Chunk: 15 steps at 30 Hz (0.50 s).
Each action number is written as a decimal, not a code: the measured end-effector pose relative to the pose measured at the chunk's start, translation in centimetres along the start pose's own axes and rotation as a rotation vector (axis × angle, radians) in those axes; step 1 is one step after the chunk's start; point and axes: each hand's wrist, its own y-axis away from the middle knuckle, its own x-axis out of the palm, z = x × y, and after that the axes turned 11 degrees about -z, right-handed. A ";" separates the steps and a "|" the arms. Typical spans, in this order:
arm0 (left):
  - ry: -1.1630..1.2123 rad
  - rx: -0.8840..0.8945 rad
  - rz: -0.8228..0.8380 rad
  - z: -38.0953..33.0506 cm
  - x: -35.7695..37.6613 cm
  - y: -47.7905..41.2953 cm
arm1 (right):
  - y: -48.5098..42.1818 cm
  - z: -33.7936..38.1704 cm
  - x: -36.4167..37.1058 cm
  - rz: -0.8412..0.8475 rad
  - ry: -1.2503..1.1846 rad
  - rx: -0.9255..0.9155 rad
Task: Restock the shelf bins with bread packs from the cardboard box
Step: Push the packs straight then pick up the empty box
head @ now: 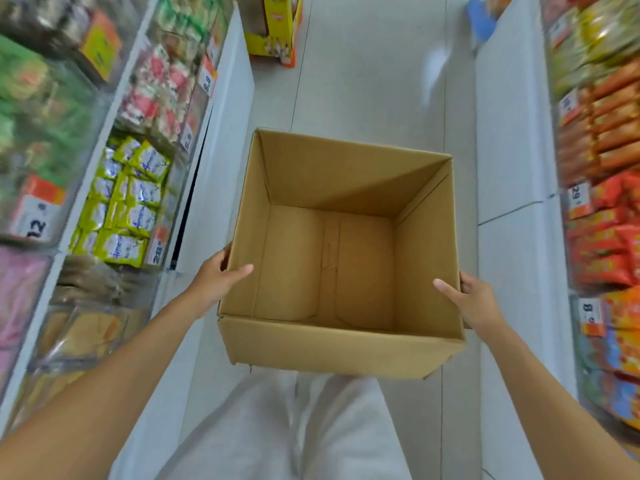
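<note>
**A:** What does the aisle look like on your feed?

**B:** I am looking down into a narrow shop aisle; the left shelf bins (52, 216) and the right shelf (606, 168) crowd a strip of pale floor (363, 81); both shelves are blurred, so I cannot name most of the packs.

**A:** And the box?

**B:** The cardboard box (329, 344) is held in the air between the two shelves, above the person's pale trousers (277, 427); its top is open and I see only bare cardboard inside, no bread packs.

**A:** How is it held?

**B:** The left hand (216, 282) grips the left wall, thumb hooked inside over the rim; the right hand (474, 303) grips the right wall the same way.

**A:** What worries you?

**B:** Three things, as I judge it; the box hides the floor just ahead, so a stumble is possible; its corners sit near the bins, so a turn could knock packs loose; the hold is on thin walls only, and the near lower edge looks ragged, so the box might buckle or slip once loaded.
</note>
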 end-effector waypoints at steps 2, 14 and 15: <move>-0.008 0.001 0.007 -4.0 1.2 -3.6 | -4.2 2.3 -0.9 -0.016 -0.005 -0.002; -0.037 -0.011 -0.023 -26.7 9.7 -24.3 | -33.3 18.1 -7.5 0.031 0.047 -0.028; -0.038 -0.020 -0.028 -28.6 10.1 -25.8 | -35.4 19.8 -8.3 0.022 0.049 -0.030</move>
